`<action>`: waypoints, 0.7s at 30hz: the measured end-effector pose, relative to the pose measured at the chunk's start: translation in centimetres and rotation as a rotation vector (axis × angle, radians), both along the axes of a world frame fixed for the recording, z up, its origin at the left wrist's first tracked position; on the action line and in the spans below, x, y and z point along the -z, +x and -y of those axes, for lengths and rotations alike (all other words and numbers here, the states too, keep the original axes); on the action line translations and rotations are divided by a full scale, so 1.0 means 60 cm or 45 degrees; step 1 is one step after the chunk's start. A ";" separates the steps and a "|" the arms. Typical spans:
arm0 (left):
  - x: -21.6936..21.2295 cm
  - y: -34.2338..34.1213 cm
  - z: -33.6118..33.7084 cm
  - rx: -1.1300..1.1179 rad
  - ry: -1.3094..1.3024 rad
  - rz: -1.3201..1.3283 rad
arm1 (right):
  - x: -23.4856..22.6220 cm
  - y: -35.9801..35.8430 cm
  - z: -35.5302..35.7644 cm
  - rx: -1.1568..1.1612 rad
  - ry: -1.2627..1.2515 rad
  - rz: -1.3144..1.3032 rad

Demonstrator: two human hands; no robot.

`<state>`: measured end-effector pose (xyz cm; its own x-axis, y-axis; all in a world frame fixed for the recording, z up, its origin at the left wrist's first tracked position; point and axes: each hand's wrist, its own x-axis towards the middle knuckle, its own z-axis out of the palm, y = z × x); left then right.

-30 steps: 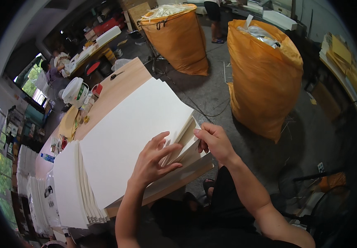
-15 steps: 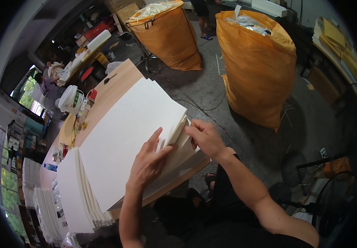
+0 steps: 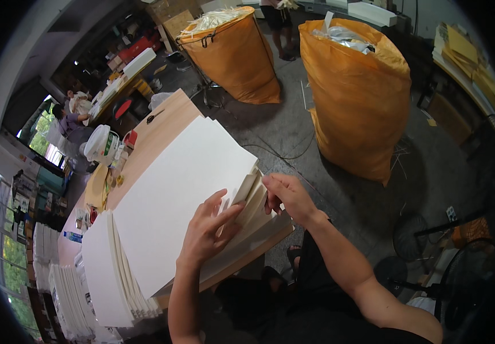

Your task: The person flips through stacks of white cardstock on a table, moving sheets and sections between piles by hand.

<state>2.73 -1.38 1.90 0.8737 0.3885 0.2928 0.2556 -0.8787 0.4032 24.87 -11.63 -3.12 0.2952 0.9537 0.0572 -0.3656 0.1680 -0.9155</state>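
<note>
A stack of large white sheets lies on the wooden table in front of me. Along its near right side, the edges form pale, folded-looking strips. My left hand is over this side with its fingers apart, the thumb reaching to the strip's edge. At the strips' far end, my right hand is closed, with thumb and forefinger pressed together beside the sheet corner. A small dark shape shows under its curled fingers; what it is, I cannot tell.
Another stack of white panels stands at the left. Scissors, a white bucket and tape lie along the table's far side. Two big orange sacks stand on the floor beyond. A fan is at right. Other people are further off.
My right hand has shifted slightly right and down, its fingertips drawing back from the strip's end. The left hand stays nearly in place. My view has tilted a little.
</note>
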 end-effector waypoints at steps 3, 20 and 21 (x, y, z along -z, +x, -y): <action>0.005 0.001 0.008 -0.065 -0.006 0.046 | 0.009 -0.018 -0.002 0.287 0.061 0.600; 0.000 0.000 0.000 0.008 0.054 -0.030 | 0.004 -0.001 0.001 0.003 -0.063 0.016; -0.007 0.009 0.000 0.012 0.068 -0.028 | -0.002 0.008 0.004 0.023 -0.057 0.041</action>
